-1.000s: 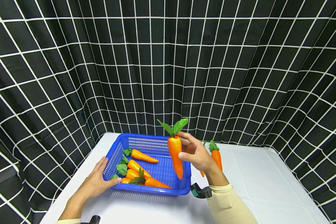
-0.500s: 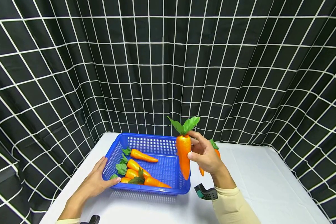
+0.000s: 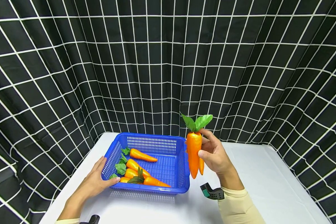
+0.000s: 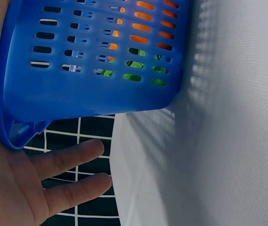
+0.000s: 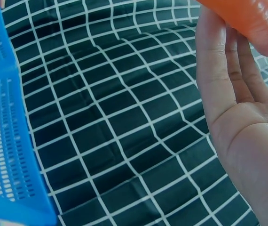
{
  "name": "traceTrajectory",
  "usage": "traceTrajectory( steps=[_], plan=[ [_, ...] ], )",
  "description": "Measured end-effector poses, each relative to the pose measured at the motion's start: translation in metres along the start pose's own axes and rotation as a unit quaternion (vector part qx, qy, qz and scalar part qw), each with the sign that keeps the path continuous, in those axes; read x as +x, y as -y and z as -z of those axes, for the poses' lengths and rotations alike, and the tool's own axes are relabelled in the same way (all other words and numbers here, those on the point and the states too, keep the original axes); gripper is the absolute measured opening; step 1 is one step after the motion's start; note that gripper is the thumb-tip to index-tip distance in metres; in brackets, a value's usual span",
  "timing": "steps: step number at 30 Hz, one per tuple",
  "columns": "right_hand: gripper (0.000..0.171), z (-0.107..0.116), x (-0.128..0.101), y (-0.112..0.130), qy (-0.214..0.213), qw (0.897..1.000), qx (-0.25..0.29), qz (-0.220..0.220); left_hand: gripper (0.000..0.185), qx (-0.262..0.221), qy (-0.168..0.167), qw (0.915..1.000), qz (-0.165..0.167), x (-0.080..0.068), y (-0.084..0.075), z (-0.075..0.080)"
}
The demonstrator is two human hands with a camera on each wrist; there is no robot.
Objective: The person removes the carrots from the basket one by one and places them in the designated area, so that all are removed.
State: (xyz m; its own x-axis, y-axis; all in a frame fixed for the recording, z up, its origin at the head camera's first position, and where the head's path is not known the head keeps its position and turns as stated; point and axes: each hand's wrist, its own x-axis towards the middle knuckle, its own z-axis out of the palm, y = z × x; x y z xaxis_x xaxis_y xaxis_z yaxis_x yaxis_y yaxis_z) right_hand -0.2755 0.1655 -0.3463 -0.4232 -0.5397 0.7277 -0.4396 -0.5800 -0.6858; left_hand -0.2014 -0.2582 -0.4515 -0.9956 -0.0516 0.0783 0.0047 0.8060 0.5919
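Observation:
In the head view my right hand (image 3: 216,155) pinches an orange carrot (image 3: 194,152) with green leaves, thumb on its near side and fingers behind. The carrot hangs upright, leaves up, just right of the blue plastic basket (image 3: 182,189). In the right wrist view its orange body (image 5: 251,21) crosses the fingers. My left hand (image 3: 93,180) rests at the basket's left side, thumb over the front rim. Its fingers stretch out straight past the basket corner in the left wrist view. Several carrots lie inside the basket, including a front carrot (image 3: 156,181) and a back carrot (image 3: 142,155).
Behind the held carrot, the tip of another carrot (image 3: 201,167) shows over the white table (image 3: 257,180); the rest of it is hidden. A black curtain with a white grid (image 3: 168,77) surrounds the back and sides.
My right hand has carried the carrot rightward, from over the basket to beyond its right side. It now covers the carrots on the table there. The left hand stays at the basket.

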Motion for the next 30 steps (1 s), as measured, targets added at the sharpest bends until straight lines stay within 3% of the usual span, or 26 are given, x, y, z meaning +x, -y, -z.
traceTrajectory(
  steps=[16, 30],
  plan=[
    [0.061, 0.025, -0.017, 0.020, -0.025, 0.999, 0.015, 0.016, 0.112, 0.002, 0.002, 1.0000, 0.004, 0.001, -0.001, 0.000],
    [0.061, 0.049, -0.037, 0.033, -0.080, 0.997, 0.005, 0.010, 0.113, 0.003, 0.013, 0.9998, 0.017, 0.000, -0.002, 0.000]
  ],
)
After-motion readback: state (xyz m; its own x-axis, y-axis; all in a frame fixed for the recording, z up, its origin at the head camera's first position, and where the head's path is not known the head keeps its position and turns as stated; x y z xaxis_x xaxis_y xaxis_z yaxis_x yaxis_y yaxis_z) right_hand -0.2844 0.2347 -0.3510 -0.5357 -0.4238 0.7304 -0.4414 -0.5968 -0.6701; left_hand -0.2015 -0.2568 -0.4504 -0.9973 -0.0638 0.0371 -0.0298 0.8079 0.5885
